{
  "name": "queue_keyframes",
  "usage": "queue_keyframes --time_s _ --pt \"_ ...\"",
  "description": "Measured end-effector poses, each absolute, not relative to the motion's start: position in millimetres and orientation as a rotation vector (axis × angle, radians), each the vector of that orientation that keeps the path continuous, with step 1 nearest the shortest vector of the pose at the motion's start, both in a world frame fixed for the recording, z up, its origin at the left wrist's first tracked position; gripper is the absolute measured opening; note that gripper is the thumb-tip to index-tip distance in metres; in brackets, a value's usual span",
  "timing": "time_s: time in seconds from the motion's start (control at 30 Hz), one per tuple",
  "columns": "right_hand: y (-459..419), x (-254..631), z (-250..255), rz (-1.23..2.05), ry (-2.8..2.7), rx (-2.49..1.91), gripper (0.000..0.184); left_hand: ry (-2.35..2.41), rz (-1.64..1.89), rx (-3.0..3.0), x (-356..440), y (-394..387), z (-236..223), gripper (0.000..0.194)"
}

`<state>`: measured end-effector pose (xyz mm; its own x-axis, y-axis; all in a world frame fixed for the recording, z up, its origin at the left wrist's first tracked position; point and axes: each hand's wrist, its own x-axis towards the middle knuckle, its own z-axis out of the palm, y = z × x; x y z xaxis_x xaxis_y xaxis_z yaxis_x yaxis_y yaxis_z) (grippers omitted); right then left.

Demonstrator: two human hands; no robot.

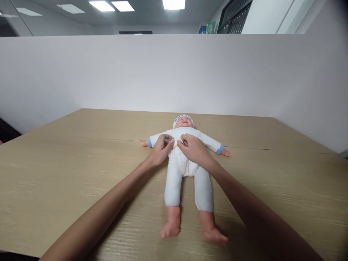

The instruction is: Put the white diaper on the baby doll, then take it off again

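A baby doll (172,190) lies on its back, head away from me, arms spread wide and legs toward me. It wears a white outfit with blue cuffs and a white headband (178,118) with lettering. Round its hips is a white diaper (187,167) with small orange marks. At the waist, my left hand (162,148) pinches the diaper's upper edge on the left side. My right hand (194,148) pinches the same edge near the middle, close to the left one. The fingers partly hide the waistband.
The doll rests on a wooden table (108,174) with thin seams across it. A white partition (174,72) stands along the back and the right side. Beyond it, ceiling lights and a dark rack (235,16) show.
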<state>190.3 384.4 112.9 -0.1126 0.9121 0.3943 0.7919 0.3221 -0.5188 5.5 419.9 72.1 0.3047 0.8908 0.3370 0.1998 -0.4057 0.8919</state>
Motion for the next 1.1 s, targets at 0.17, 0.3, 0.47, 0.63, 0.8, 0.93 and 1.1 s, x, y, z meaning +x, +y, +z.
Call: queue_keyframes --time_s 0.17,0.3,0.47,0.63,0.8,0.93,1.1 --pt "387 193 109 0.277 -1.83 -1.491 0.027 0.976 1.14 1.748 5 429 60 0.035" --pt "390 197 105 0.301 -1.718 -1.413 0.02 0.993 1.217 1.709 8 431 56 0.032" --pt "374 197 116 0.134 -1.718 -1.231 0.02 1.187 1.429 1.704 15 416 72 0.027" --pt "305 193 130 0.197 -1.754 -1.125 0.014 1.151 1.417 1.905 21 355 114 0.036" --pt "238 210 104 0.503 -1.97 -1.219 0.005 1.067 0.901 2.353 12 291 117 0.041" --pt "242 235 80 0.505 -2.067 -1.319 0.004 1.005 0.612 2.537 -2 286 96 0.035" --pt "273 248 77 0.505 -1.998 -1.469 0.007 1.129 0.669 2.378 -5 310 88 0.031"
